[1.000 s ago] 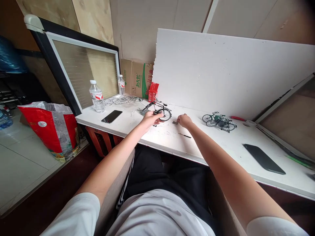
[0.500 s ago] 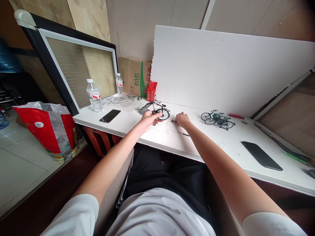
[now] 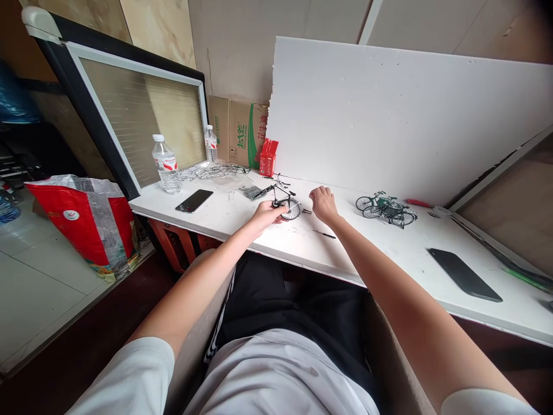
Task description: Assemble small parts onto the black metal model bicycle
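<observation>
A small black model bicycle is gripped by its wheel end in my left hand, thumb across the wheel. To its right, my right hand hovers over the table with fingers curled together; whatever they may pinch is too small or hidden to make out. A small black part lies on the table between my two hands. Below my right hand rests a thin black screwdriver-like tool. Just behind the held bicycle sits a clear bag of small parts.
Further right stand finished-looking dark green model bicycles and a black phone. On the left are another phone, a water bottle and thin wire frames. A red box stands against the white board.
My right hand has lifted off the table, up and away from the small black part. The bicycle in my left hand has tilted, its front end pointing lower.
</observation>
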`<move>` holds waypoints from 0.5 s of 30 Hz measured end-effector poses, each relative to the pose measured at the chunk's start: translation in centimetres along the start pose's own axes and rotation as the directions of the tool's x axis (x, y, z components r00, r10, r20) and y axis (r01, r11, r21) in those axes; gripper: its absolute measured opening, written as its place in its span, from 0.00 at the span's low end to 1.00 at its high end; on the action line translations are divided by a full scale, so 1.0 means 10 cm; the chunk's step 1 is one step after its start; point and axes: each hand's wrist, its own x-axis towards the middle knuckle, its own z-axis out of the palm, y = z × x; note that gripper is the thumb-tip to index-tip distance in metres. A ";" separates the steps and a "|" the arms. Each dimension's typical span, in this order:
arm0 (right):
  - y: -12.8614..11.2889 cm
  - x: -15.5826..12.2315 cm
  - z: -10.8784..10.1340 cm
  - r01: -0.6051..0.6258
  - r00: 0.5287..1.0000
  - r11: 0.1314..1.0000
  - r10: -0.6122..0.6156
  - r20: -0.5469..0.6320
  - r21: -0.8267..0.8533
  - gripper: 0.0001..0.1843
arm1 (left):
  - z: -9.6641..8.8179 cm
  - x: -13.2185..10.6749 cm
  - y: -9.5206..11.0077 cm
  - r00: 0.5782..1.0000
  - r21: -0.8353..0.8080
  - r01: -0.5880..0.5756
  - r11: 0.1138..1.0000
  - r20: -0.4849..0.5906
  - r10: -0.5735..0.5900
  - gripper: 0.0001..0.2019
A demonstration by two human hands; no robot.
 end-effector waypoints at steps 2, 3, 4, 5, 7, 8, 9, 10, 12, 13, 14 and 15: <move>-0.10 -0.09 -0.05 0.015 0.997 0.996 -0.008 -0.076 0.088 0.12 | 0.03 0.01 -0.08 1.000 -0.005 0.015 1.000 0.008 -0.015 0.16; -0.16 -0.15 -0.07 0.027 0.993 0.991 -0.011 -0.117 0.130 0.13 | 0.04 0.01 -0.13 1.000 -0.004 0.013 1.000 0.016 -0.013 0.17; -0.21 -0.24 -0.09 0.040 0.988 0.985 -0.014 -0.154 0.170 0.12 | 0.06 0.01 -0.18 1.000 -0.004 0.008 1.000 0.021 -0.008 0.18; -0.27 -0.33 -0.11 0.054 0.983 0.976 -0.015 -0.185 0.210 0.12 | 0.07 0.01 -0.23 1.000 -0.007 -0.002 1.000 0.025 0.002 0.18; -0.38 -0.56 -0.15 0.085 0.977 0.956 -0.025 -0.212 0.281 0.12 | 0.10 0.00 -0.32 0.999 -0.001 -0.013 1.000 0.029 0.013 0.19; -0.42 -0.68 -0.18 0.102 0.977 0.946 -0.036 -0.211 0.309 0.14 | 0.12 0.00 -0.36 0.999 0.009 -0.027 1.000 0.025 0.027 0.19; -0.46 -0.79 -0.21 0.121 0.979 0.926 -0.053 -0.194 0.357 0.15 | 0.13 -0.01 -0.39 0.999 0.018 -0.048 0.999 0.016 0.048 0.19; -0.50 -0.90 -0.24 0.114 0.986 0.865 -0.041 -0.159 0.488 0.16 | 0.15 -0.02 -0.42 0.997 0.033 -0.074 0.997 0.010 0.073 0.19; -0.55 -1.08 -0.31 0.051 0.998 0.752 -0.015 -0.061 0.657 0.21 | 0.18 -0.04 -0.47 0.989 0.094 -0.145 0.985 -0.005 0.146 0.20; -0.57 -1.14 -0.34 0.024 0.999 0.715 -0.002 -0.032 0.699 0.23 | 0.19 -0.05 -0.50 0.983 0.134 -0.179 0.975 -0.007 0.181 0.20; -0.59 -1.18 -0.36 -0.002 1.000 0.681 0.015 -0.011 0.732 0.25 | 0.21 -0.06 -0.51 0.978 0.167 -0.204 0.965 -0.010 0.208 0.20; -0.60 -1.22 -0.37 -0.020 1.000 0.651 0.028 0.003 0.759 0.26 | 0.22 -0.07 -0.53 0.975 0.191 -0.218 0.957 -0.007 0.223 0.20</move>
